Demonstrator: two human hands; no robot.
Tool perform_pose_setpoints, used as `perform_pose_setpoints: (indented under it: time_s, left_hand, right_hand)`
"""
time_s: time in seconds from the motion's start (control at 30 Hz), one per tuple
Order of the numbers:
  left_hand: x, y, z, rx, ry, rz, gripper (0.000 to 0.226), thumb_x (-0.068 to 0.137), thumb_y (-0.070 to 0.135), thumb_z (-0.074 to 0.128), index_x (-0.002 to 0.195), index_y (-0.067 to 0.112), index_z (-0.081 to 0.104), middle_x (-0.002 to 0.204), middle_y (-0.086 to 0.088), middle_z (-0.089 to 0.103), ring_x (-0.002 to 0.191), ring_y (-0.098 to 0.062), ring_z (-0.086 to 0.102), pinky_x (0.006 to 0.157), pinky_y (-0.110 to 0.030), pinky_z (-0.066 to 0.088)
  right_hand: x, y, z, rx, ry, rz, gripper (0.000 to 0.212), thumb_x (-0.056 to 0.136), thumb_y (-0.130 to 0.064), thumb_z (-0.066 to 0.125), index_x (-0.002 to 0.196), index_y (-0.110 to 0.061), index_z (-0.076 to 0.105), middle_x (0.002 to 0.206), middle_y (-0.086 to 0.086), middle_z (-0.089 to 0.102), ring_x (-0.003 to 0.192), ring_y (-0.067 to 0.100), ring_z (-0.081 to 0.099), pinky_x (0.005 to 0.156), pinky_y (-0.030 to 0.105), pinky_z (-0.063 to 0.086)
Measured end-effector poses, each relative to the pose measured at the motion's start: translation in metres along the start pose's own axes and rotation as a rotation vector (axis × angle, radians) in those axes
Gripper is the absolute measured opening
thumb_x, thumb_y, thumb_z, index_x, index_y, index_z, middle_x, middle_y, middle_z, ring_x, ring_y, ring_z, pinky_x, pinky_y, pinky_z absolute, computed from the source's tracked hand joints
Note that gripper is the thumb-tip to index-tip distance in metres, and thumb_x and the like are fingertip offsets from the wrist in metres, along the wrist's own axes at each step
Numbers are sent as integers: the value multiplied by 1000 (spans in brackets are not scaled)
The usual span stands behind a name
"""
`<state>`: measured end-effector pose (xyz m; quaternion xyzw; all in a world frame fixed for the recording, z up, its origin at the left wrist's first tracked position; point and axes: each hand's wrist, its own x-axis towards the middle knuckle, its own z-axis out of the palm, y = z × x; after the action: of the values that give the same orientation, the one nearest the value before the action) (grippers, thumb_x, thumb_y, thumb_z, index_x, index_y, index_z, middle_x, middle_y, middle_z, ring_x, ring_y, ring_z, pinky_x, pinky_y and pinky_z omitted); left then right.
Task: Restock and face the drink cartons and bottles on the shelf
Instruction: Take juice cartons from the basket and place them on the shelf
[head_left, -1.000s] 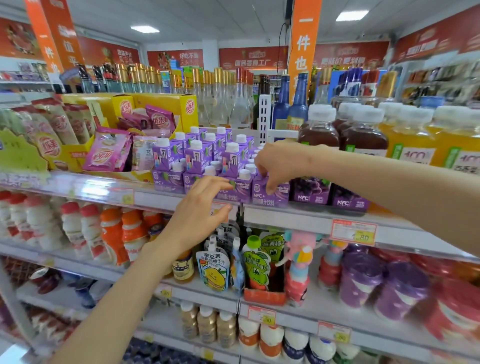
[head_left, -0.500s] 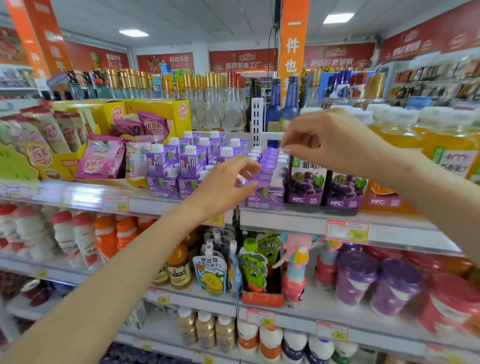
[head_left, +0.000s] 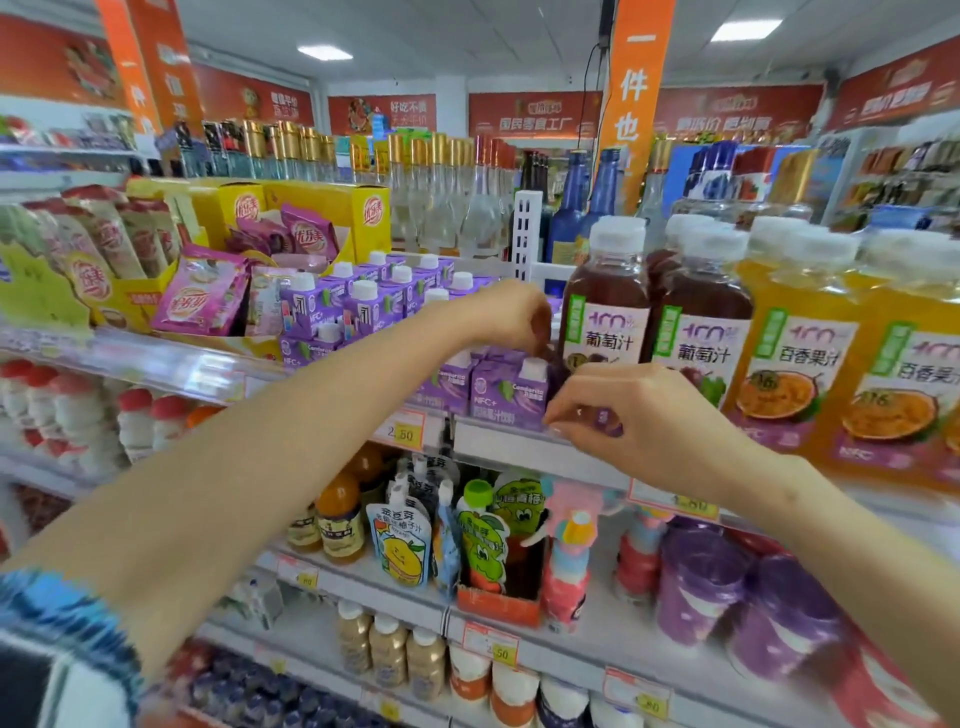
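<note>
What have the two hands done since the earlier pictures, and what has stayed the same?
The right hand rose above the dark juice bottle, then came down to the shelf edge beside the front purple carton. The left hand moved right over the cartons, toward that bottle. Whether either hand grips anything is unclear. Cartons and bottles stand as before.

Both bare forearms reach in together. The left hand (head_left: 506, 317) hangs, fingers curled, just above and behind the front purple carton (head_left: 506, 395); the right hand (head_left: 641, 410) curls its fingers at that carton's lower right corner.
</note>
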<state>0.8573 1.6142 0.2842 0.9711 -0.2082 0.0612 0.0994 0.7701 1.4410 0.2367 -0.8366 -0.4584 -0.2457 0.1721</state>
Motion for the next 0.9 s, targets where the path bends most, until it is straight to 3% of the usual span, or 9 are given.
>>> perform_pose_setpoints:
  time_s: [0.17, 0.23, 0.33, 0.43, 0.53, 0.73, 0.83, 0.9]
  left_hand:
    - [-1, -2, -10, -35, 17, -3, 25, 81, 18, 71, 100, 1, 71, 99, -12, 71, 87, -20, 62, 56, -11, 37]
    - [-5, -5, -19, -55, 39, -12, 26, 84, 21, 70, 101, 2, 70, 98, -10, 71, 85, -19, 62, 61, -13, 41]
    - [-15, -7, -41, -138, 97, -30, 25, 86, 22, 67, 103, 4, 70, 92, 0, 69, 87, -17, 63, 78, -28, 50]
    - [-29, -7, -62, -264, 202, -25, 21, 85, 21, 67, 103, 9, 68, 87, 11, 64, 81, 0, 60, 73, -13, 47]
    - [-47, -6, -73, -336, 299, -15, 15, 85, 20, 67, 99, 14, 67, 89, 9, 65, 77, 3, 59, 67, -6, 46]
    - [-94, -6, -69, -505, 397, 21, 12, 84, 15, 67, 96, 14, 66, 85, 7, 65, 70, 10, 59, 66, -6, 45]
    - [-116, -8, -58, -552, 370, 41, 13, 78, 24, 70, 91, 20, 68, 82, 11, 67, 75, 2, 60, 72, -14, 49]
    - [-128, -10, -51, -595, 378, 45, 21, 72, 31, 69, 90, 20, 69, 80, 12, 68, 77, -2, 61, 76, -21, 49]
  right_hand:
    - [1, 4, 4, 65, 41, -67, 23, 85, -36, 54, 85, -19, 70, 75, -9, 61, 62, 8, 54, 56, 30, 51]
    - [2, 4, 6, 89, 45, -83, 28, 86, -39, 50, 86, -20, 70, 76, -10, 61, 62, 8, 54, 56, 27, 50]
    - [3, 4, 7, 122, 56, -94, 23, 87, -37, 54, 87, -20, 70, 76, -15, 55, 62, 4, 51, 56, 22, 47]
    - [7, 4, 7, 139, 93, -74, 16, 85, -32, 58, 87, -21, 70, 77, -18, 52, 63, 4, 49, 57, 20, 46]
    - [9, -1, 8, 165, 205, -35, 24, 86, -36, 52, 100, -22, 66, 89, -19, 52, 64, 5, 55, 56, 29, 51]
    - [20, -18, 13, 54, 519, 79, 49, 83, -40, 54, 124, -14, 50, 110, 1, 51, 59, 7, 51, 45, 33, 48]
    - [31, -28, 20, 29, 545, 161, 56, 80, -47, 60, 124, -15, 50, 106, -1, 52, 60, 6, 46, 48, 24, 43]
    - [37, -34, 27, 225, 480, 211, 51, 79, -39, 72, 120, -17, 52, 98, -9, 56, 63, -2, 48, 56, 19, 41]
